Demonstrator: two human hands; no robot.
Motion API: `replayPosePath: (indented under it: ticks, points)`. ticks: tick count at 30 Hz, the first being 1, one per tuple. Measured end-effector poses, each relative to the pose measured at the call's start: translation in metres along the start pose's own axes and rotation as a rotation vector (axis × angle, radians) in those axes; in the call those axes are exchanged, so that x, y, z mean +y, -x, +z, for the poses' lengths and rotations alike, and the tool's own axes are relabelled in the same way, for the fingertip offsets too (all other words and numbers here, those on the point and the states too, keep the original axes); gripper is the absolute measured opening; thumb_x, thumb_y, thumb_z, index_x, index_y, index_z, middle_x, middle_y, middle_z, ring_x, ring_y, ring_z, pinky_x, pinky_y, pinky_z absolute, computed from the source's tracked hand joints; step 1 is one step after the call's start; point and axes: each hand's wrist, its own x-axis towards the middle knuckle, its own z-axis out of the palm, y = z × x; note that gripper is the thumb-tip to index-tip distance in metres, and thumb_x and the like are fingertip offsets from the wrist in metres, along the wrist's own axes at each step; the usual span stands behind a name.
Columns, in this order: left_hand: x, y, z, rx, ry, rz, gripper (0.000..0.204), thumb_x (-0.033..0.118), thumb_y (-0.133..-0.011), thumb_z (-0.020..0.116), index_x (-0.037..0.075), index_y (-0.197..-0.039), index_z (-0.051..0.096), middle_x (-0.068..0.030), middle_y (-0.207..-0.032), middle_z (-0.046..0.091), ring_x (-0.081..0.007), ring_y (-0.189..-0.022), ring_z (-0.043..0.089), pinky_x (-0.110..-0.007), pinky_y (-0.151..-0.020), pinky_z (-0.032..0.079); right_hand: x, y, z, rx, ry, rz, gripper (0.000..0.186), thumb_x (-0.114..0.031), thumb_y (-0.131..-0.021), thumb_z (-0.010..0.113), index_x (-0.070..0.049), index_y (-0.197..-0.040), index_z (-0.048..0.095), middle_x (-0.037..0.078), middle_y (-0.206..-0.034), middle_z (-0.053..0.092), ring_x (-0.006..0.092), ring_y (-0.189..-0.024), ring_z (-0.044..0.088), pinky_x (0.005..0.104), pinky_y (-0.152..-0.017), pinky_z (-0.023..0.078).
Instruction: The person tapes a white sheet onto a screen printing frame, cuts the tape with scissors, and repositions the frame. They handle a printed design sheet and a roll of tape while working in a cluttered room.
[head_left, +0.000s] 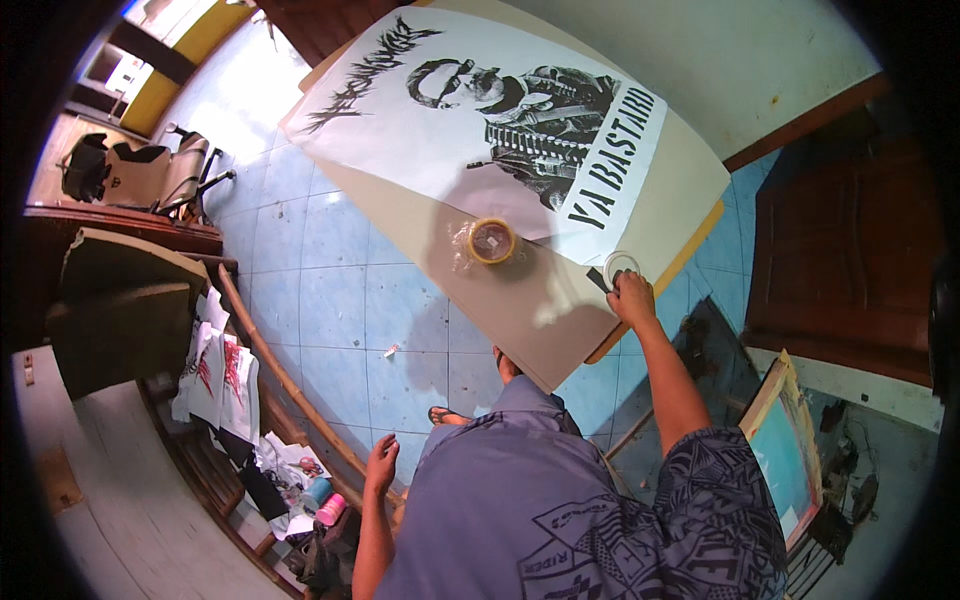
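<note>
Head view: the right hand (632, 298) pinches a white roll (621, 255) at the tabletop's (690, 172) edge, near the poster (470, 135); the left hand (382, 464) hangs loosely curled. Handling the roll seems underway, calling for steady grip.

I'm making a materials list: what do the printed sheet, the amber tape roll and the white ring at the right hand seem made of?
Printed sheet: likely matte paper, perhaps thin vinyl; it lies flat, without strong glare.
Amber tape roll: probably smooth plastic, given its even colour; crinkled clear film lies beside it.
White ring: plastic or card, smooth and pale; too small to settle.
</note>
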Motion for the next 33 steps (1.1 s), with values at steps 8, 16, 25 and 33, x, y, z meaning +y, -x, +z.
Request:
replayPosePath:
  ticks: [8,16,25,33]
  points:
    - [0.079,0.027,0.016,0.008,-0.009,0.158,0.045,0.027,-0.092,0.062,0.0,-0.127,0.055,-0.0186,-0.123,0.061,-0.0261,-0.109,0.061,-0.036,-0.091,0.049,-0.044,0.033,-0.018,0.051,-0.261,-0.122,0.027,-0.012,-0.081,0.063,0.0,-0.104,0.055,0.026,-0.092,0.064,0.046,-0.085,0.06,0.055,-0.074,0.045]
    - [0.155,0.056,0.04,-0.301,1.01,0.09,0.036,0.03,-0.095,0.057,0.003,-0.119,0.051,-0.0127,-0.109,0.06,-0.0215,-0.101,0.063,-0.034,-0.084,0.053,-0.311,0.104,-0.047,-0.357,-0.462,-1.008,0.026,-0.003,-0.073,0.067,-0.002,-0.098,0.061,0.017,-0.094,0.064,0.0379,-0.09,0.06,0.0458,-0.081,0.047]
    - [-0.029,0.052,-0.008,0.504,1.155,0.48,0.022,0.011,-0.089,0.062,0.007,-0.108,0.052,-0.0103,-0.102,0.062,-0.0241,-0.095,0.065,-0.04,-0.082,0.056,-0.525,0.197,-0.038,-0.351,-0.077,-1.876,0.052,-0.017,-0.079,0.071,-0.005,-0.126,0.053,0.015,-0.128,0.053,0.0312,-0.125,0.046,0.0442,-0.109,0.032]
    - [-0.199,0.123,-0.235,1.155,1.661,0.364,0.028,0.005,-0.09,0.06,0.007,-0.116,0.049,-0.0083,-0.11,0.06,-0.021,-0.098,0.065,-0.035,-0.08,0.06,-0.541,0.216,-0.018,-0.55,-0.09,-1.472,0.057,-0.019,-0.078,0.073,-0.004,-0.129,0.053,0.019,-0.14,0.043,0.0356,-0.13,0.041,0.0444,-0.107,0.036]
